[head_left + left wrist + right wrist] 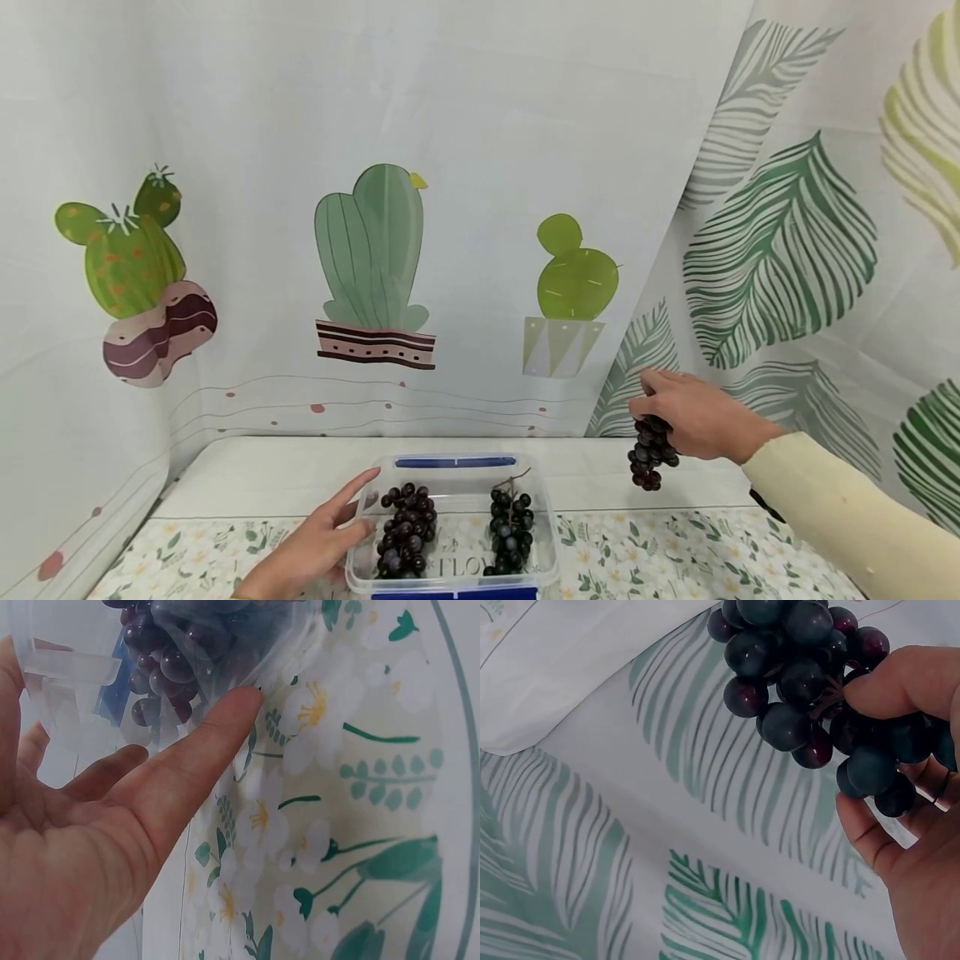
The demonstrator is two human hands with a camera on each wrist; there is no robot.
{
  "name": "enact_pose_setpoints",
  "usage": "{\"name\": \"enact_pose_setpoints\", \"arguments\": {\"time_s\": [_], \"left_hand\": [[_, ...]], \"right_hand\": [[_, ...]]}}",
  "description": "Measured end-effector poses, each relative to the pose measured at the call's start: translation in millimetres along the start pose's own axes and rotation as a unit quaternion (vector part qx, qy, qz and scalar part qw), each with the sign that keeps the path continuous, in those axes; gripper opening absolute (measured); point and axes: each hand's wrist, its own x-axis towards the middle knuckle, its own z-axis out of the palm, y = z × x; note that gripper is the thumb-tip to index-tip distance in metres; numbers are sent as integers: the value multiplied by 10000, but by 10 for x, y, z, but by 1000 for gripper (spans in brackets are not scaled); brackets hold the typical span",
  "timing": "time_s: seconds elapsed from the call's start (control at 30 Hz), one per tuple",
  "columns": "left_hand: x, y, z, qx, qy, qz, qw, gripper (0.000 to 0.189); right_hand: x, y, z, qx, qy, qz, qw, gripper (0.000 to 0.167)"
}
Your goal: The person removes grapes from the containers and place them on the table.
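A bunch of dark grapes (pixel 651 454) hangs from my right hand (pixel 690 412), raised off the table at the right. In the right wrist view, thumb and fingers grip the grapes (pixel 784 682) near their stem. My left hand (pixel 318 537) rests at the left side of a clear plastic container (pixel 552 533), its fingers spread and fairly straight. The left wrist view shows the thumb (pixel 217 724) against the container's wall. Inside the container lie two bunches: reddish-dark grapes (pixel 407 533) at left and blacker grapes (pixel 512 533) with a bare stem at right.
Blue latches (pixel 455 462) line the container's far and near sides. A white cloth with a floral print (pixel 630 550) covers the table. Behind it hangs a white curtain (pixel 480 125) with cactus and leaf pictures. A small dark object (pixel 765 504) is partly hidden by the right sleeve.
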Motion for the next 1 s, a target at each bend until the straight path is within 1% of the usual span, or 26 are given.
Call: {"name": "enact_pose_setpoints", "arguments": {"time_s": [0.17, 0.37, 0.5, 0.77, 1.0], "left_hand": [[-3, 0, -4, 31, -16, -7, 10000, 72], [-11, -3, -12, 37, -79, 1, 10000, 71], [-12, 1, -9, 23, -68, -28, 10000, 71], [-20, 23, -6, 142, -1, -37, 9999, 71], [-28, 18, -4, 21, -67, -2, 10000, 72]], "right_hand": [[-48, 47, 29, 38, -115, 167, 9998, 52], [-101, 87, 68, 61, -26, 234, 9997, 52], [-142, 117, 104, 39, -40, 332, 9994, 53], [-216, 186, 171, 33, -71, 486, 9988, 55], [-279, 245, 222, 65, -348, 787, 9963, 55]]}}
